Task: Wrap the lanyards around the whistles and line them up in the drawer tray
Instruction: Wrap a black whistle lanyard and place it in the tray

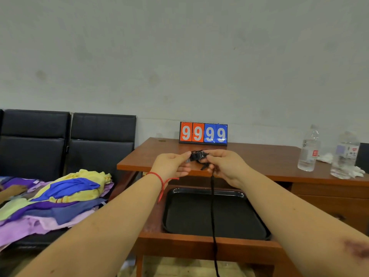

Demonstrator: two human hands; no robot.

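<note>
Keep the cord [212, 206] taut and lay each turn snugly against the whistle [197, 156], held above the black tray [216, 213] in the open drawer. The left hand [171, 164] pinches the whistle's left end. The right hand [223, 163] grips its right side and the hanging cord.

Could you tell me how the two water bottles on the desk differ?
The left bottle looks slimmer, with a small red label; the right bottle looks wider, with a pale bluish label. The right one stands nearer the desk's front edge. Both are clear plastic and upright.
</note>
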